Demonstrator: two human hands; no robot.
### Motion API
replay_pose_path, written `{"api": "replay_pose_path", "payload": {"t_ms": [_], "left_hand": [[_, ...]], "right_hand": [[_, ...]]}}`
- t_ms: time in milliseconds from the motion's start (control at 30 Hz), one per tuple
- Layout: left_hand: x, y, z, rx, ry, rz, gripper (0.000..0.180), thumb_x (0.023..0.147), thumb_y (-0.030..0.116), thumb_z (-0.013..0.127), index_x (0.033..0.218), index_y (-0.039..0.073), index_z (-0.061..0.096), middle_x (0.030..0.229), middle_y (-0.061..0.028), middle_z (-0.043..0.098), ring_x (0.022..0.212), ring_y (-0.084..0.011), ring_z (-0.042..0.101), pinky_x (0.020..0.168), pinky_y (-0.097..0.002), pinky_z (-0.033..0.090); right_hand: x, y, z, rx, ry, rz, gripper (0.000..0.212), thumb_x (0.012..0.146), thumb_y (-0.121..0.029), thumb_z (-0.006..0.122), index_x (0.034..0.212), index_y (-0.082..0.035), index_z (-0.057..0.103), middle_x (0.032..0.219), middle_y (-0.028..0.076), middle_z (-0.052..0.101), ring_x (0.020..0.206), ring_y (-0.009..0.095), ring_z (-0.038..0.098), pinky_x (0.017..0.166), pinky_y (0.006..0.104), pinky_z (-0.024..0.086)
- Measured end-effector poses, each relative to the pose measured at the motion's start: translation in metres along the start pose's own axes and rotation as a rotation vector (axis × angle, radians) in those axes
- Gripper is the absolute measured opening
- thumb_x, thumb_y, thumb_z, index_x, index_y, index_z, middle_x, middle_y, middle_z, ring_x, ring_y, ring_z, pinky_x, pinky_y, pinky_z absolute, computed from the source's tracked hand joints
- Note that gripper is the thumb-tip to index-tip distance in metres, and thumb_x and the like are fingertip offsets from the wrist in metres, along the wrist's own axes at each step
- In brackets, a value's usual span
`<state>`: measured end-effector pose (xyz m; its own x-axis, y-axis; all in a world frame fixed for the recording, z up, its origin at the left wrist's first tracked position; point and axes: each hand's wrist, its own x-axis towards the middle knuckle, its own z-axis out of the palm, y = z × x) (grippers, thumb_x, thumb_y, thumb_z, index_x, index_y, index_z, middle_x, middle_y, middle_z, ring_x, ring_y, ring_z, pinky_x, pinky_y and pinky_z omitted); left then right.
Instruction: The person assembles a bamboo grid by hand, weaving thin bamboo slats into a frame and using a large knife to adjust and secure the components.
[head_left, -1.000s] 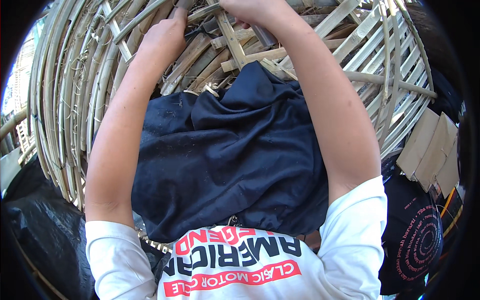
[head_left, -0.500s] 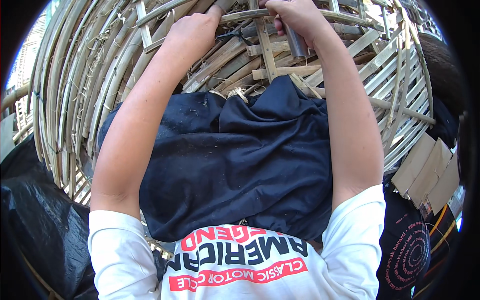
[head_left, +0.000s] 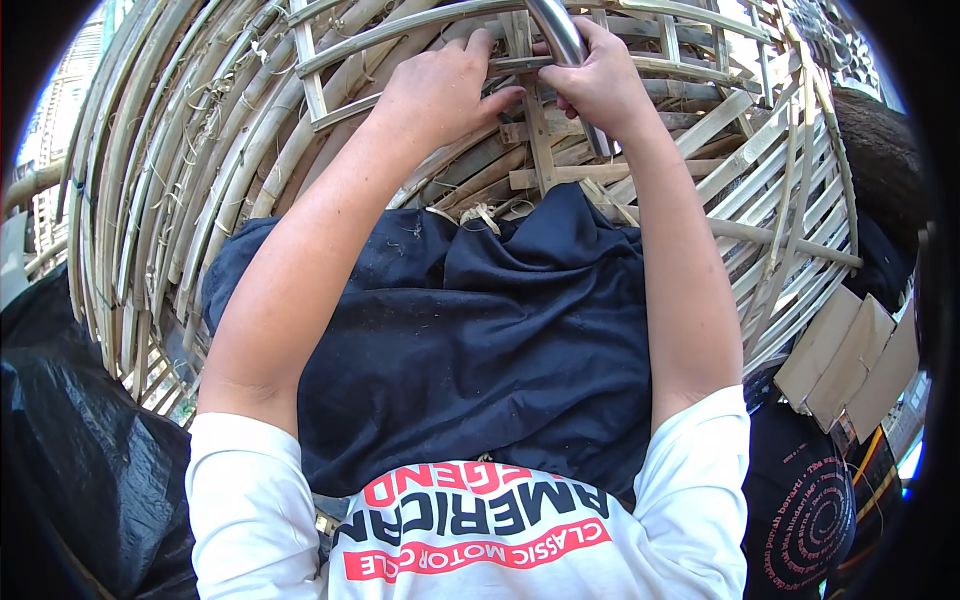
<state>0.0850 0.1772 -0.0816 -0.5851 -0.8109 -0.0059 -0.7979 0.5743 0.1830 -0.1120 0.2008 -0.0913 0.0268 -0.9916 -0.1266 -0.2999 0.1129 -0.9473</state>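
In front of me is a woven bamboo frame [head_left: 400, 38] of long strips and short crosspieces. My left hand [head_left: 442, 90] straddles one of its lower bamboo strips [head_left: 680, 68], the thumb sticking out below and the index finger above; the other fingertips are hidden. My right hand [head_left: 605, 85] is wrapped round a shiny curved metal tool [head_left: 560, 30]. The tool slants across the strips, with its upper end leaving the picture and its lower end showing beneath my palm. I cannot make out its exact kind.
Dark cloth [head_left: 480, 330] lies over my lap, against the bamboo. Bundled curved bamboo strips [head_left: 150, 170] rise at the left, above black plastic sheeting [head_left: 90, 420]. At the right are folded cardboard [head_left: 835, 350], a dark round printed item [head_left: 805, 510] and a log [head_left: 875, 150].
Both hands have come closer to me, the left also moving rightward. Its thumb now stretches out. The metal tool's curved upper part has come into view above my right hand.
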Motion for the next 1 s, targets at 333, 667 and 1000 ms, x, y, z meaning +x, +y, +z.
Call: {"api": "replay_pose_path", "payload": {"t_ms": [333, 667, 1000], "left_hand": [[0.003, -0.005, 0.013, 0.064, 0.099, 0.113, 0.054, 0.094, 0.049, 0.053, 0.141, 0.025, 0.041, 0.098, -0.0151, 0.066, 0.081, -0.0356, 0.069, 0.066, -0.0461, 0.056], [0.014, -0.001, 0.004, 0.114, -0.115, 0.087, 0.054, 0.095, 0.052, 0.049, 0.145, 0.039, 0.035, 0.087, -0.0115, 0.07, 0.082, -0.0321, 0.069, 0.067, -0.044, 0.055], [0.019, -0.01, -0.005, 0.034, -0.258, 0.134, 0.064, 0.092, 0.036, 0.054, 0.151, 0.037, 0.027, 0.083, -0.0143, 0.07, 0.078, -0.0332, 0.069, 0.069, -0.0457, 0.055]], "right_hand": [[0.001, 0.008, 0.004, 0.104, -0.013, 0.006, 0.043, 0.073, -0.008, 0.064, 0.113, 0.005, 0.056, 0.074, 0.009, 0.061, 0.054, 0.013, 0.06, 0.048, 0.028, 0.051], [0.0, 0.009, 0.002, 0.179, 0.001, 0.038, 0.04, 0.073, -0.007, 0.062, 0.111, 0.002, 0.056, 0.072, 0.006, 0.058, 0.054, 0.011, 0.059, 0.048, 0.0263, 0.052], [-0.004, 0.001, -0.001, 0.43, -0.057, 0.066, 0.033, 0.074, -0.001, 0.058, 0.107, 0.0, 0.057, 0.068, 0.004, 0.057, 0.049, 0.01, 0.056, 0.043, 0.0251, 0.047]]}}
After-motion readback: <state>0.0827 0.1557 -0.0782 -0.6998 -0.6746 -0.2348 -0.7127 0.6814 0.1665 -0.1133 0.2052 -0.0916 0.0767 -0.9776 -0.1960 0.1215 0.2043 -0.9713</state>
